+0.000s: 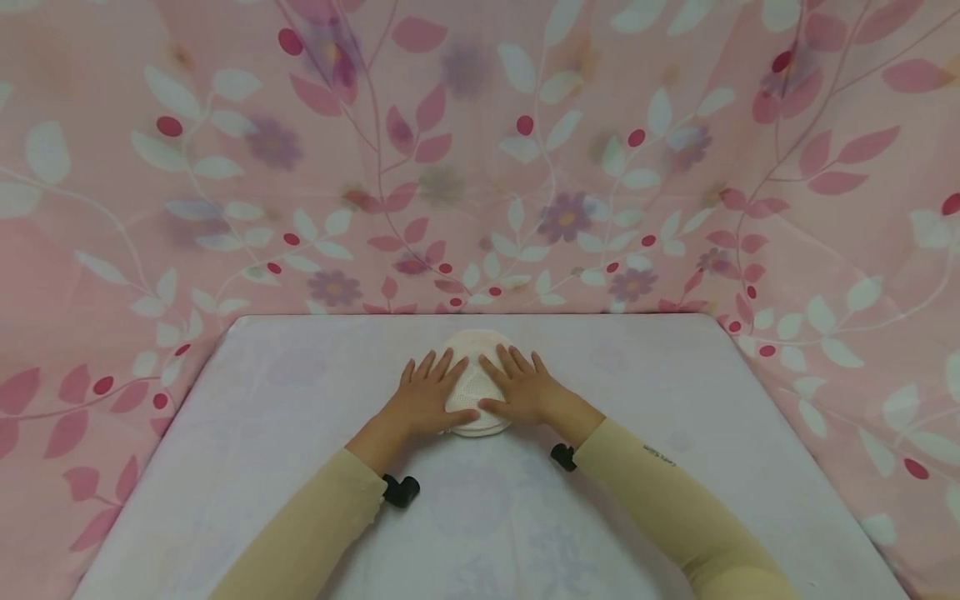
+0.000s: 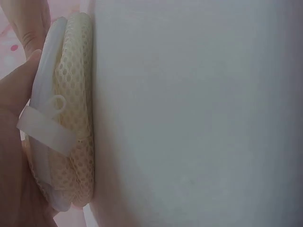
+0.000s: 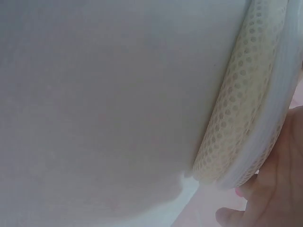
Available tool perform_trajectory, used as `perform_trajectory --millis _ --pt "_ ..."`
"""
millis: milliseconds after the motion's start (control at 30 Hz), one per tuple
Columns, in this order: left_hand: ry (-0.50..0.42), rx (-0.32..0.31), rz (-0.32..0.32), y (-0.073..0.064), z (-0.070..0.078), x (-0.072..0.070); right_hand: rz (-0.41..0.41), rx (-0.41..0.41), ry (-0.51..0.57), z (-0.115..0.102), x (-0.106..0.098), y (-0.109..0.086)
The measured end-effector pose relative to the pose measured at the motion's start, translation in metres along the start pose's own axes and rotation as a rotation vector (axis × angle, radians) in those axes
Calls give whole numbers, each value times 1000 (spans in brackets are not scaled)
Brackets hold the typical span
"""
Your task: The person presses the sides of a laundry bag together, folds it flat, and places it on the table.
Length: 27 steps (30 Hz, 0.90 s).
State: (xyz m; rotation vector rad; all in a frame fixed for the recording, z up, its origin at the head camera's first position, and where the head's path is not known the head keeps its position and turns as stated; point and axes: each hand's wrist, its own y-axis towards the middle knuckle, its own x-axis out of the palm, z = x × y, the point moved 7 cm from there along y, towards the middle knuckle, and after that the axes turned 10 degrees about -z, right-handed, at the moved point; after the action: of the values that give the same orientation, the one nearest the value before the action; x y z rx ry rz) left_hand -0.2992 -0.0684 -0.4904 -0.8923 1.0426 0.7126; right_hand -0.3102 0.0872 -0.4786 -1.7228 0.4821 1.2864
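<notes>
A round, off-white mesh laundry bag (image 1: 476,385) lies flat near the far edge of the table. My left hand (image 1: 424,398) rests on its left side, fingers spread and fairly straight. On the opposite side my right hand (image 1: 531,393) lies the same way, the two thumbs almost meeting over the bag. Seen edge-on in the left wrist view, the bag has honeycomb mesh and a white zipper band, with a pale tab (image 2: 46,130) hanging at its side. The right wrist view shows the thick mesh rim (image 3: 236,104) with fingers behind it. Its underside is hidden.
A table (image 1: 300,450) with a pale, faintly patterned cover spreads around the bag. Pink floral cloth (image 1: 480,167) hangs behind it and along both sides. Small black devices (image 1: 402,491) are worn at both wrists, by the beige sleeves (image 1: 307,525).
</notes>
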Motion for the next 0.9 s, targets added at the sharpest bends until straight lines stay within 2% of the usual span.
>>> perform_trajectory --millis 400,900 --pt "-9 -15 -96 2 1 4 -43 9 1 4 9 8" --pt "-5 -15 -119 -1 2 4 -57 20 -11 -1 9 7"
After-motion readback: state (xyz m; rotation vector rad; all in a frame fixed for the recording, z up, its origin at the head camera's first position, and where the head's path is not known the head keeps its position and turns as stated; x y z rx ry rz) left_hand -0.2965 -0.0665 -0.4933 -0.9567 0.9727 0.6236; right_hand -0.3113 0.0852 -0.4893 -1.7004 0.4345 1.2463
